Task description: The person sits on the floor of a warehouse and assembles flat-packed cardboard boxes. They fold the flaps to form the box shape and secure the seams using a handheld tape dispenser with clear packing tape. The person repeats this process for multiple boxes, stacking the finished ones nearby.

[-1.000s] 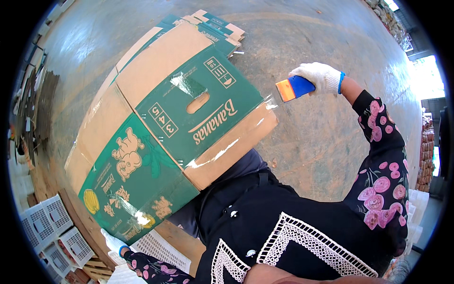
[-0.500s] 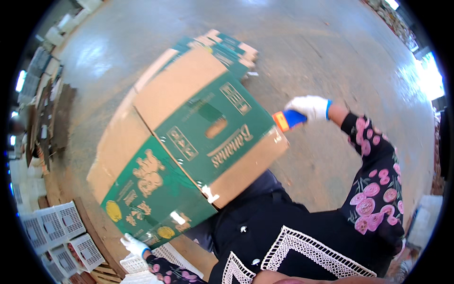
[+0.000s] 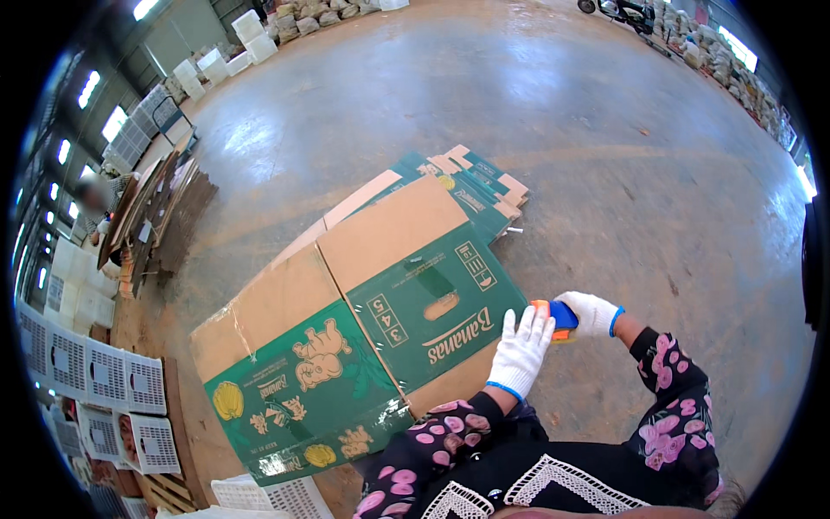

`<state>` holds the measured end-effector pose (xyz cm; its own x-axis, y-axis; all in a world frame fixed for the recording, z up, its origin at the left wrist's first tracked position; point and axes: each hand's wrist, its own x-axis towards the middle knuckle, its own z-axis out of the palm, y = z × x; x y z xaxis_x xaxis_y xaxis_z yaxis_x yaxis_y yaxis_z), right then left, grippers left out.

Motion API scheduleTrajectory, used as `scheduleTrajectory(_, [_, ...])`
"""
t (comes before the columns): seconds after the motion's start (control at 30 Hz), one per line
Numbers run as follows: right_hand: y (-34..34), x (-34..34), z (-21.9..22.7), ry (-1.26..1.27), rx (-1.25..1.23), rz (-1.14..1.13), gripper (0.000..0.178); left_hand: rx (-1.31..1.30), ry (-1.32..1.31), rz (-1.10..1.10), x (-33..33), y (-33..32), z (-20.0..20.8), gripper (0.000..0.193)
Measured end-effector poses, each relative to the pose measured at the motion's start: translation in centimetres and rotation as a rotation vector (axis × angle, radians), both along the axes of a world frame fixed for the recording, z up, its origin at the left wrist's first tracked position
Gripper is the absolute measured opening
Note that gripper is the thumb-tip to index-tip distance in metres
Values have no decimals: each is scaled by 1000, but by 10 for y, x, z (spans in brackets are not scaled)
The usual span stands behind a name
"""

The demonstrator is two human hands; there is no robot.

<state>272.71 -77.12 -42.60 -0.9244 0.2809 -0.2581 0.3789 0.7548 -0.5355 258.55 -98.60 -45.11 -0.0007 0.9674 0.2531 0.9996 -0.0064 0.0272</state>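
A large green and brown cardboard banana box [image 3: 393, 320] lies tilted before me, its panels spread out and a slot-shaped hand hole in one of them. My left hand [image 3: 520, 350], in a white glove, rests on the box's right edge with its fingers stretched out. Just beside those fingers, my gloved right hand [image 3: 595, 314] is closed round a blue and orange tape dispenser [image 3: 564, 318]. The dispenser's orange end is up against the box's right edge. Shiny clear tape shows on the lower green panel.
Flattened green cartons [image 3: 484, 186] lie on the concrete floor beyond the box. White plastic crates [image 3: 104, 372] stand at the left, with a stack of flat cardboard [image 3: 160, 221] farther back. A person [image 3: 95, 203] is beside that stack. A motorbike [image 3: 618, 12] is at the far right.
My left hand has left the box's lower left corner and now lies on its right edge. My right hand has brought the tape dispenser lower in the picture. The view has tilted up.
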Motion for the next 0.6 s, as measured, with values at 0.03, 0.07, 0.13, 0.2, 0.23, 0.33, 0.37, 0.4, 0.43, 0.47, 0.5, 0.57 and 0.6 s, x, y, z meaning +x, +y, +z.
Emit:
scheduleTrajectory(0.03, [0, 1, -3, 13, 1, -16, 69, 51, -29, 1, -1, 7, -2, 60])
scheduleTrajectory(0.07, [3, 7, -7, 4, -22, -47, 71, 89, -67, -7, -4, 6, 9, 59])
scheduleTrajectory(0.13, [1, 17, -11, 15, -93, -92, 74, 51, -73, 52, -10, -22, 33, 58])
scheduleTrajectory(0.2, [-7, 18, -7, 1, -145, -102, 79, -13, -64, 194, -23, -71, 55, 57])
scheduleTrajectory(0.23, [-10, 19, -3, 1, -153, -103, 80, -58, -45, 282, -28, -93, 58, 56])
scheduleTrajectory(0.33, [-14, 18, -4, 15, -174, -74, 83, -93, 41, 336, -40, -136, 55, 55])
scheduleTrajectory(0.37, [-16, 16, 1, 3, -198, -84, 84, -91, 47, 355, -42, -138, 60, 56])
scheduleTrajectory(0.4, [-20, 15, 8, -10, -221, -96, 85, -81, 33, 355, -45, -140, 64, 56])
scheduleTrajectory(0.43, [-25, 9, 19, -16, -238, -110, 87, -63, 25, 352, -55, -142, 75, 56])
scheduleTrajectory(0.47, [-29, 4, 23, 32, -281, -112, 87, -34, 60, 331, -65, -144, 89, 55])
scheduleTrajectory(0.5, [-35, -2, 34, 105, -345, -126, 87, 37, 87, 314, -74, -141, 111, 53])
scheduleTrajectory(0.57, [-48, -20, 65, 263, -460, -158, 86, 169, 70, 296, -102, -135, 141, 49])
scheduleTrajectory(0.6, [-54, -31, 79, 316, -509, -181, 85, 211, 105, 286, -115, -132, 160, 47])
